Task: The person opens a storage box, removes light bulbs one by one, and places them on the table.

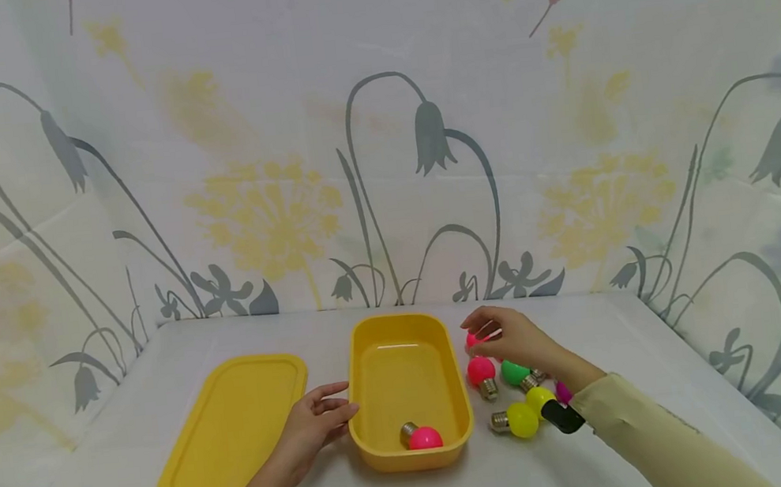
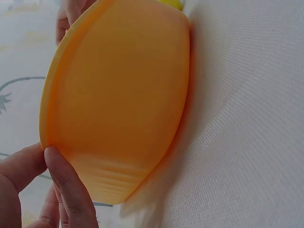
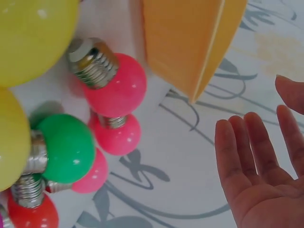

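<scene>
A yellow plastic box (image 1: pixel 413 461) stands in the middle of the table, and one pink light bulb (image 1: pixel 425 437) lies inside at its near end. My left hand (image 1: pixel 317 424) pinches the box's left rim between thumb and finger, as the left wrist view (image 2: pixel 71 185) also shows. To the right of the box, my right hand (image 1: pixel 515 339) hovers over a group of coloured bulbs. Its fingers (image 3: pixel 228 152) are extended and hold nothing. Below it lie a pink bulb (image 3: pixel 116 88), a green bulb (image 3: pixel 66 147), a red bulb (image 3: pixel 35 213) and yellow bulbs (image 1: pixel 523 420).
A yellow lid (image 1: pixel 232 435) lies flat on the white tablecloth (image 1: pixel 572 470), left of the box. Behind the table hangs a pale curtain (image 1: pixel 388 220) with grey and yellow flower prints. A magenta bulb (image 1: pixel 563 393) is partly hidden by the right forearm.
</scene>
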`<state>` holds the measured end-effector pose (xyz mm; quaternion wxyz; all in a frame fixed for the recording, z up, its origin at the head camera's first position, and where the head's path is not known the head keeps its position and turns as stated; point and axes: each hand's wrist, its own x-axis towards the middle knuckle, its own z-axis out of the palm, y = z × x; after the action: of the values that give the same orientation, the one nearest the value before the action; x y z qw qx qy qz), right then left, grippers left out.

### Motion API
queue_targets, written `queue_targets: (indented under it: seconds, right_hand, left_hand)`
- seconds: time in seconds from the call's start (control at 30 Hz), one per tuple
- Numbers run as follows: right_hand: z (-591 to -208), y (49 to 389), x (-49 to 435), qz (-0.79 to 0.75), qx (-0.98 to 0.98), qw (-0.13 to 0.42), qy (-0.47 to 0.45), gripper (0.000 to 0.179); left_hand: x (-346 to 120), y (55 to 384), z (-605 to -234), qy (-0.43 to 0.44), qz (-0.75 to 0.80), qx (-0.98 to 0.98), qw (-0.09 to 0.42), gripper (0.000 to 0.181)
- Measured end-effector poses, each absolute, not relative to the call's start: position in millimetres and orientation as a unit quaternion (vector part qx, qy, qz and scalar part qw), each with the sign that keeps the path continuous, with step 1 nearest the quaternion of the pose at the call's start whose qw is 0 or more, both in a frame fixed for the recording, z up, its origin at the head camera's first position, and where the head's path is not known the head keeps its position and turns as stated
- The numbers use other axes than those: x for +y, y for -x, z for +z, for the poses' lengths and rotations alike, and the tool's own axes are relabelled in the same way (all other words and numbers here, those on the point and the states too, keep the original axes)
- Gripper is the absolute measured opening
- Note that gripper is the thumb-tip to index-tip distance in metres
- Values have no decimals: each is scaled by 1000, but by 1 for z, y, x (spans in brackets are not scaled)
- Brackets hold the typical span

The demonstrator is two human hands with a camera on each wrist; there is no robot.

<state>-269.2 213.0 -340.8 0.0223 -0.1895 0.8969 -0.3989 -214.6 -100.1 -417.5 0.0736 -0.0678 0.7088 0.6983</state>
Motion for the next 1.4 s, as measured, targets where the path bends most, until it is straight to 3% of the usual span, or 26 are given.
queue_targets:
  seconds: [0.43, 0.93, 1.4]
  right_hand:
    - [-327, 292, 172, -390, 878, 44, 275, 30]
    - [-329, 307, 110, -345, 825, 161, 417, 28]
    - [-345, 296, 82, -155, 794, 370, 456, 29]
  left_hand:
    - [-102, 216, -414, 67, 699, 708, 73, 43]
    - [-106, 217, -416, 74, 695, 711, 72, 46]
    - [-103, 215, -415, 59, 701, 707, 74, 45]
